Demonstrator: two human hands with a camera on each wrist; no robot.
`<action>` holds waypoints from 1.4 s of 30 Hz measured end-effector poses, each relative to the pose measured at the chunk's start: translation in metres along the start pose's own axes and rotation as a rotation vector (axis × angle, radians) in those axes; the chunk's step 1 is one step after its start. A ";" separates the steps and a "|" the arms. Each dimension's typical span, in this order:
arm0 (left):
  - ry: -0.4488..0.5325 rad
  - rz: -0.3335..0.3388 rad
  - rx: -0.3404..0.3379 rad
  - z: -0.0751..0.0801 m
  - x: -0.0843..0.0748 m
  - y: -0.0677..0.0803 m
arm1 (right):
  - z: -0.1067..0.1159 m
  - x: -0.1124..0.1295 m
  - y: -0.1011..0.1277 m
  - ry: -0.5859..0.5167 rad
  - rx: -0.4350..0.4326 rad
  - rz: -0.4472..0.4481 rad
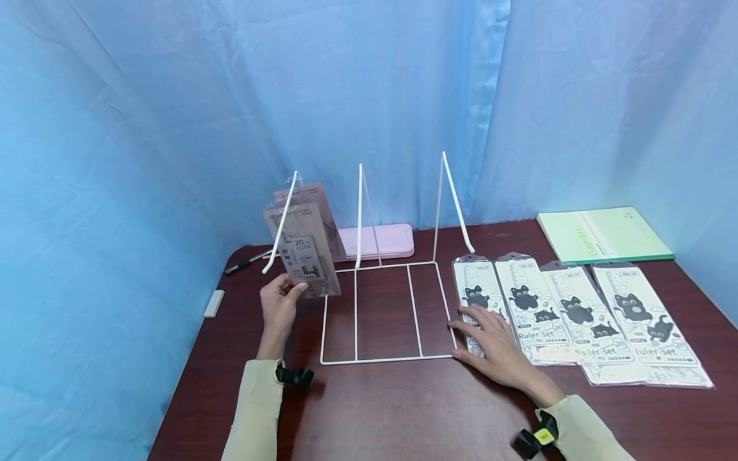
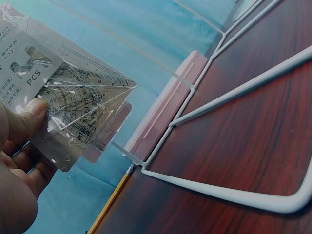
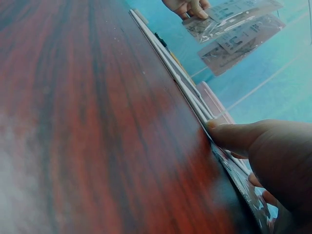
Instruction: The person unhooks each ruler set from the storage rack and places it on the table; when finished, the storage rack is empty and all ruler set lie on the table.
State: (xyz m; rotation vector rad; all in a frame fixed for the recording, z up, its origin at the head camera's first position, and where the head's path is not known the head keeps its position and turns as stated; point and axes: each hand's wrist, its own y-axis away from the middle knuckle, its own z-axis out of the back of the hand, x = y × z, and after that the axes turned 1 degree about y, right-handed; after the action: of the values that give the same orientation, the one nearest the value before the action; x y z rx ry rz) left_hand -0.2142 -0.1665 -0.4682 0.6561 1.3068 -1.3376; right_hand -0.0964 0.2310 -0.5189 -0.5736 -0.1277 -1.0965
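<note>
My left hand [image 1: 278, 304] pinches the lower edge of a clear-packed ruler set [image 1: 303, 253] at the left hook of a white wire rack [image 1: 380, 360]. Its protractor [image 2: 73, 105] shows through the film in the left wrist view. A second pinkish packet [image 1: 333, 224] hangs behind it, apart from the fingers. Whether the front packet's hole is on the hook is too small to tell. My right hand [image 1: 492, 342] lies with spread fingers at the rack's right front corner, its thumb [image 3: 222, 130] on the wire and its fingers by the nearest cat-printed ruler-set packet [image 1: 475, 282].
Several more cat-printed packets [image 1: 576, 320] overlap on the right of the table. Green notebooks [image 1: 602, 234] lie behind them. A pink case [image 1: 383, 240] is behind the rack. A black pen [image 1: 245, 262] and a white eraser [image 1: 214, 304] lie at the left edge. Blue curtains surround the table.
</note>
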 end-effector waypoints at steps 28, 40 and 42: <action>-0.002 0.010 0.055 0.016 -0.013 0.023 | 0.001 0.000 0.001 0.007 0.012 -0.012; -0.005 0.010 0.059 0.025 -0.017 0.037 | 0.000 0.000 0.001 0.003 0.008 -0.006; -0.010 0.003 0.063 0.027 -0.015 0.038 | 0.000 -0.001 0.001 0.008 0.009 -0.005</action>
State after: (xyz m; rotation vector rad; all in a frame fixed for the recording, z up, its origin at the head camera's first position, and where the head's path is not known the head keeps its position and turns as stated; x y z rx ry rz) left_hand -0.1671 -0.1788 -0.4598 0.6936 1.2593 -1.3820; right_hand -0.0962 0.2319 -0.5192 -0.5612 -0.1269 -1.1024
